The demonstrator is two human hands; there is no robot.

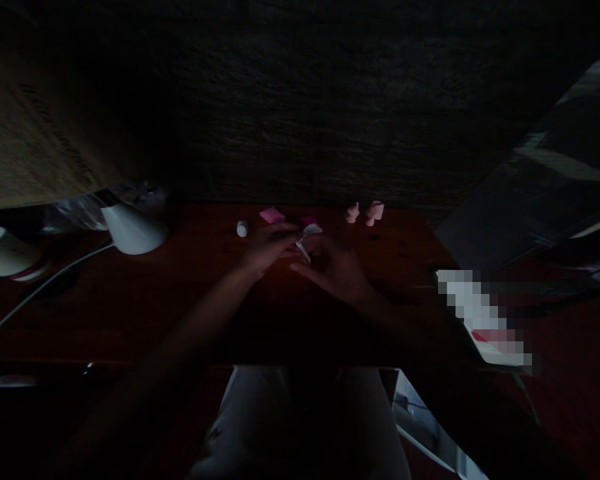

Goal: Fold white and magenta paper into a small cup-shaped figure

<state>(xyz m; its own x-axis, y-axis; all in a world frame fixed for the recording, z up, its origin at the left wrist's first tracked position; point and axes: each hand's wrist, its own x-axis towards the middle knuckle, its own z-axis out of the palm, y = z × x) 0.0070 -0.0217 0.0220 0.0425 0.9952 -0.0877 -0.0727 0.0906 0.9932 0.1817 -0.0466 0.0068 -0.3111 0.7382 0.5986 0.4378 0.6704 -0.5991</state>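
Between my hands is a small white, thin-looking piece [304, 248], perhaps a packet or a folded scrap; the dim light hides its kind. My left hand [270, 248] reaches in from the left, its fingers closed on the piece's left side. From the right, my right hand [343, 270] has curled fingers at the piece's other side, with the thumb stretched below. Just behind the hands lie a pink square packet [272, 215] and a darker magenta piece [309, 221]. A white rounded lump [243, 229] sits left of them.
Two small pale pink figures, one [353, 213] beside a larger one [375, 213], stand near the wall. A white lamp-like cone [135, 229] with a cable, a white cup [3, 251] and a cardboard box [35, 133] are at left. A blurred-out pale object [480, 320] lies at the table's right edge.
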